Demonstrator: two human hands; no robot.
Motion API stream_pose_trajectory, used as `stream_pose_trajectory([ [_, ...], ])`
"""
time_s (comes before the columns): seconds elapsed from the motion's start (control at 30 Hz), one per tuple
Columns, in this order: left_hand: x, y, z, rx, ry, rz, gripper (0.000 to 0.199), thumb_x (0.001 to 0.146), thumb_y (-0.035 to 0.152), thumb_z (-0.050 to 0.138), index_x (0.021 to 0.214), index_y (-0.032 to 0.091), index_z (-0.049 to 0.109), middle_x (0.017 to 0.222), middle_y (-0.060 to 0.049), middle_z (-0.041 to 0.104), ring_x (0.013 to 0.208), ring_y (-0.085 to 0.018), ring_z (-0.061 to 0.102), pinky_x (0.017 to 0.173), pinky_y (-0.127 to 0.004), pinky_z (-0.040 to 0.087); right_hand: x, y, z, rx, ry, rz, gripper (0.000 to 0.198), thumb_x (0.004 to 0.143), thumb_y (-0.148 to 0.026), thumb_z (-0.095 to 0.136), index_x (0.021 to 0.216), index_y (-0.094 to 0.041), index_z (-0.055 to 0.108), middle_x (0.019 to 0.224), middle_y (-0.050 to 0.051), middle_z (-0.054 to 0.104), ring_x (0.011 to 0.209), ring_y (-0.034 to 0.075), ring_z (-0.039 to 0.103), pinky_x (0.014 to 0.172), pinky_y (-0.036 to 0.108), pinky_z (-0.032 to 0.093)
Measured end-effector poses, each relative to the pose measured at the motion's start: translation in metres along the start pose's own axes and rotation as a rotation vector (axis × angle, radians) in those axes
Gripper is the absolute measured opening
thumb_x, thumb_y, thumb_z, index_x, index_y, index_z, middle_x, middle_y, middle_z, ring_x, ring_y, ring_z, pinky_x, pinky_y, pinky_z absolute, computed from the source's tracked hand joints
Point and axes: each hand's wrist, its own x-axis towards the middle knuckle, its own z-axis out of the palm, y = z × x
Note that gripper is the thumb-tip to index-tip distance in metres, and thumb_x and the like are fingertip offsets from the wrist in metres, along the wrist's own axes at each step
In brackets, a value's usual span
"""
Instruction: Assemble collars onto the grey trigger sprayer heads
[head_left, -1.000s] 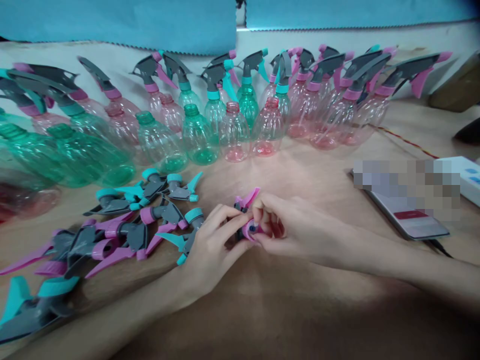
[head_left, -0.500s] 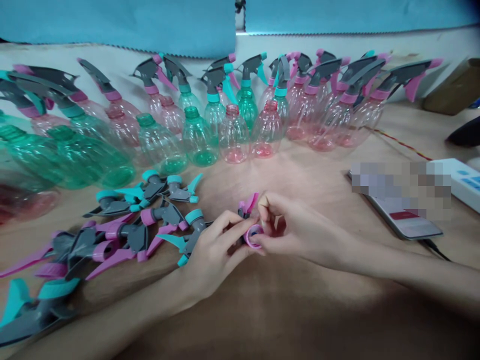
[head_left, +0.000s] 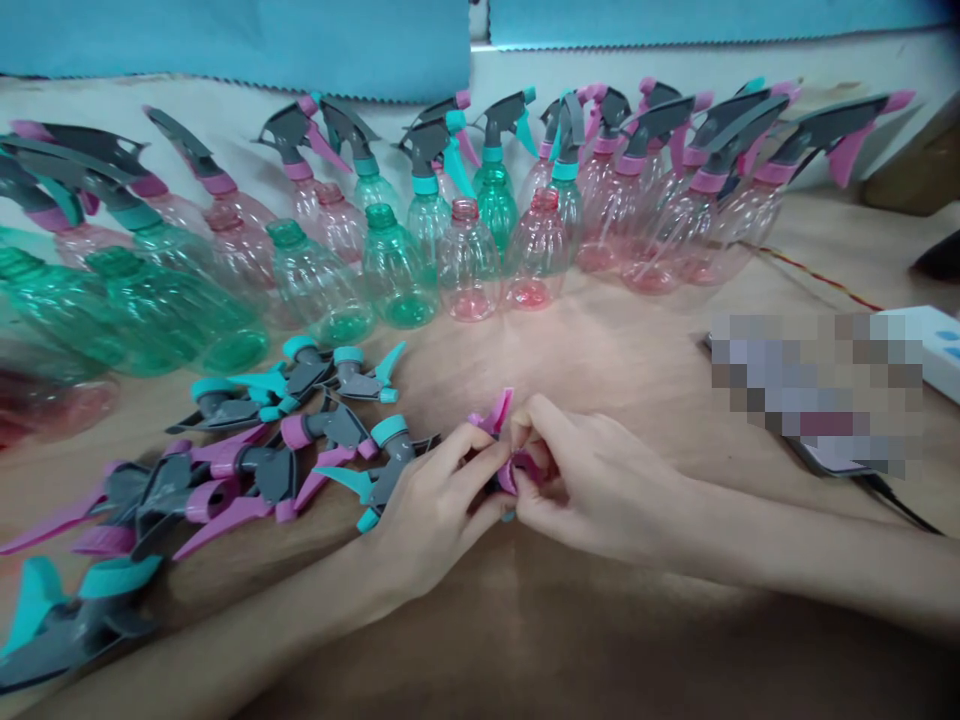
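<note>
Fingers of the left hand [head_left: 439, 500] and of the right hand [head_left: 600, 480] are bent toward each other, pinching between them one spray head [head_left: 508, 478], as I watch through the head camera. Beginning from the left, one reddish bottle [head_left: 67, 405] is cut by the edge and too blurred for me. Next to it, the loose spray heads [head_left: 266, 475] lie in a heap and partly cover each other; I count five teal collars and four pink ones. Behind stand the open bottles [head_left: 469, 270], with eight bare necks, four green and four pinkish; the fitted bottles [head_left: 495, 200] at the back overlap too much for a sure count. In the middle, the pink trigger [head_left: 499, 412] sticks out beyond the fingertips, the grey body is mostly hidden by the left fingers, and the pink collar sits between both sets of fingertips. Whether the right fingertips grip some smaller part there, I cannot tell. Rightmost are one phone [head_left: 817, 390], its screen pixelated, and one white box [head_left: 937, 345], cut off.
</note>
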Motion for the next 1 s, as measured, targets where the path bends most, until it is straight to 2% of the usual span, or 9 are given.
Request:
stream_pose_trajectory([
  [0.13,0.0,-0.001,0.001,-0.023,0.024,-0.026,0.02,0.095,0.022,0.05,0.114,0.016,0.055,0.094,-0.006,0.057,0.078,-0.016,0.061,0.064,-0.029,0.055,0.004,0.002,-0.012,0.168,-0.154,0.025,0.016,0.079,-0.016,0.052,0.09,-0.021,0.041,0.073,-0.004,0.053,0.059,0.01,0.048,0.052,0.025,0.036],
  [0.2,0.0,-0.001,0.001,-0.046,0.042,-0.029,0.019,0.095,0.024,0.051,0.111,0.015,0.056,0.093,-0.006,0.057,0.077,-0.016,0.06,0.062,-0.028,0.055,0.005,0.003,-0.014,0.23,-0.188,0.054,0.014,0.081,-0.019,0.054,0.087,-0.022,0.041,0.075,-0.003,0.053,0.062,0.01,0.048,0.053,0.025,0.038],
  [0.33,-0.001,0.0,0.001,-0.054,0.074,-0.034,0.022,0.095,0.029,0.053,0.109,0.014,0.058,0.09,-0.005,0.056,0.074,-0.015,0.059,0.06,-0.026,0.054,0.005,0.006,-0.01,0.406,-0.166,0.21,0.019,0.08,-0.021,0.058,0.081,-0.023,0.039,0.075,-0.005,0.05,0.062,0.01,0.047,0.054,0.024,0.039],
  [0.47,-0.001,0.0,0.0,-0.037,0.056,-0.053,0.027,0.096,0.031,0.05,0.119,0.017,0.056,0.091,-0.004,0.056,0.076,-0.014,0.059,0.064,-0.027,0.056,0.004,0.01,-0.002,0.596,-0.122,0.339,0.031,0.076,-0.026,0.066,0.079,-0.024,0.034,0.069,-0.008,0.042,0.061,0.009,0.043,0.052,0.023,0.036],
  [0.57,-0.002,-0.001,0.001,-0.023,0.044,-0.038,0.028,0.098,0.028,0.047,0.124,0.018,0.053,0.092,-0.004,0.055,0.077,-0.014,0.06,0.065,-0.027,0.057,0.001,0.01,0.006,0.661,-0.062,0.402,0.036,0.073,-0.023,0.067,0.08,-0.025,0.032,0.068,-0.009,0.039,0.059,0.008,0.039,0.05,0.023,0.034],
  [0.77,-0.004,0.0,0.004,0.071,0.054,0.024,0.027,0.1,0.023,0.041,0.123,0.013,0.051,0.092,-0.006,0.056,0.076,-0.015,0.06,0.061,-0.026,0.056,-0.005,0.003,0.017,0.523,0.067,0.364,0.032,0.073,-0.02,0.063,0.08,-0.025,0.031,0.067,-0.009,0.039,0.057,0.008,0.039,0.049,0.023,0.034],
  [0.87,-0.004,0.002,0.003,0.136,0.049,0.034,0.026,0.1,0.022,0.039,0.121,0.012,0.052,0.091,-0.006,0.057,0.074,-0.014,0.061,0.06,-0.025,0.056,-0.005,0.003,0.018,0.452,0.064,0.347,0.032,0.072,-0.022,0.061,0.081,-0.025,0.031,0.066,-0.009,0.039,0.056,0.008,0.041,0.048,0.024,0.035],
  [1.0,-0.002,0.004,0.001,0.208,0.042,0.063,0.026,0.101,0.021,0.037,0.119,0.01,0.053,0.088,-0.006,0.058,0.07,-0.014,0.061,0.056,-0.024,0.054,-0.005,0.003,0.017,0.39,-0.014,0.395,0.029,0.072,-0.024,0.058,0.084,-0.025,0.031,0.072,-0.006,0.046,0.058,0.011,0.046,0.05,0.027,0.038],
])
